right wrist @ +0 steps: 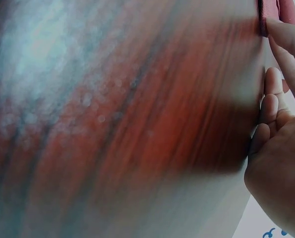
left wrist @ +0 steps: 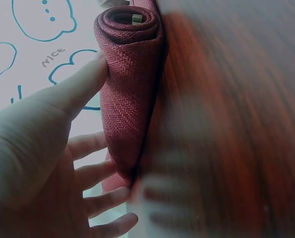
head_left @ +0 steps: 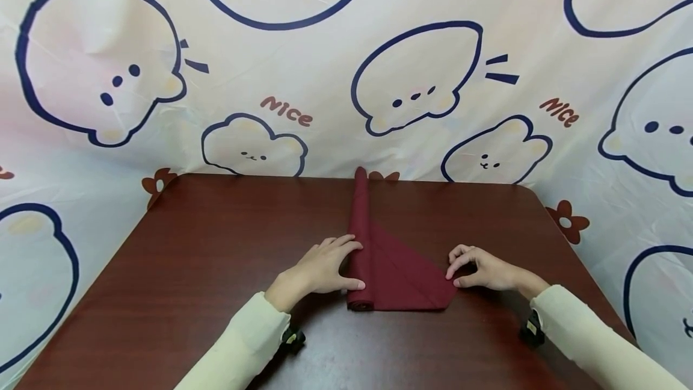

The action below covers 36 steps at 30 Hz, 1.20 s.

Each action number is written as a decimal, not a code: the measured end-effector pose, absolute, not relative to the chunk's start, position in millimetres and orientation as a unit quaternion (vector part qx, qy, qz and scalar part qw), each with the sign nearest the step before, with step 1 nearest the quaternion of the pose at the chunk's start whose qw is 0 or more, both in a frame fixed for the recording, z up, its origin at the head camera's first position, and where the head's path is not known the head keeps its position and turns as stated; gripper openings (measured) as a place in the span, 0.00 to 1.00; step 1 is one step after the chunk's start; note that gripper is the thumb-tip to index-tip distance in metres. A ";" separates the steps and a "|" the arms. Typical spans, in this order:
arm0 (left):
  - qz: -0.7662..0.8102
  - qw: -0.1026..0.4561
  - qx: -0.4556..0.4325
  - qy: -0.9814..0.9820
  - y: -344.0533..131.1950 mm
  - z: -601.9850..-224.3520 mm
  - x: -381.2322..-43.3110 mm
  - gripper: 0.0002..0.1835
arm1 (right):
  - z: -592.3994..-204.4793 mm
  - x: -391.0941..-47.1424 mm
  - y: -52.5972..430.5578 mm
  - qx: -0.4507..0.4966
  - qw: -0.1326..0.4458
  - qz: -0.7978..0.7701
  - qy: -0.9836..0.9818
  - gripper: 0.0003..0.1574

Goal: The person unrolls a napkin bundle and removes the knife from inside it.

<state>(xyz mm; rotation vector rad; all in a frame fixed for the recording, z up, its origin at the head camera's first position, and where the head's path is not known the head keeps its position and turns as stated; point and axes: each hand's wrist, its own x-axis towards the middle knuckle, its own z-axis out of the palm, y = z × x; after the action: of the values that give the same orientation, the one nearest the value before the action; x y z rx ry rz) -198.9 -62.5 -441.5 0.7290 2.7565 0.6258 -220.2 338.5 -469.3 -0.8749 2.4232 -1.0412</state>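
Note:
A dark red cloth [head_left: 406, 275] lies on the table, rolled into a long narrow tube [head_left: 360, 215] along its left side. The unrolled part narrows toward a blunt corner on the right. My left hand [head_left: 323, 265] rests against the roll, thumb near its front end and fingers spread along the left side. Seen from the left wrist, the layered spiral end of the roll [left wrist: 125, 84] shows, with the fairly straight fingers touching its side. At the right corner, the thumb and index finger of my right hand [head_left: 483, 268] pinch the cloth's edge [right wrist: 264, 20]; its other fingers are curled.
The brown wood-grain table [head_left: 216, 245] has rounded far corners. A pale sheet [head_left: 335, 65] printed with blue-outlined cartoon animals stands behind it and at both sides. The roll's far end reaches the table's back edge. Dark wrist devices [head_left: 293, 340] sit at both cuffs.

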 end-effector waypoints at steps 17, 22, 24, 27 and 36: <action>0.221 0.126 0.257 0.932 -67.3 -438.8 -199.8 0.43 | -469.8 -219.5 337.1 -0.314 0.176 -0.367 0.858 0.05; 0.219 0.125 0.262 0.931 -66.0 -437.7 -201.5 0.42 | -470.9 -220.0 338.1 -0.315 0.175 -0.364 0.859 0.05; 0.217 0.125 0.263 0.932 -65.4 -437.5 -202.4 0.42 | -471.3 -220.1 338.3 -0.315 0.175 -0.364 0.859 0.05; 0.218 0.125 0.263 0.932 -65.4 -437.5 -202.6 0.42 | -471.5 -220.2 337.8 -0.315 0.177 -0.366 0.858 0.05; 0.239 0.106 0.270 0.927 -64.5 -432.3 -201.7 0.41 | -467.6 -218.6 336.9 -0.328 0.170 -0.372 0.852 0.05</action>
<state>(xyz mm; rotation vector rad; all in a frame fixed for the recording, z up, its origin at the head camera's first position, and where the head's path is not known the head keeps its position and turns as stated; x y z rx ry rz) -201.7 -64.5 -432.3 0.7948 2.7304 0.7030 -218.6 336.9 -467.6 -0.9310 2.4206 -1.0579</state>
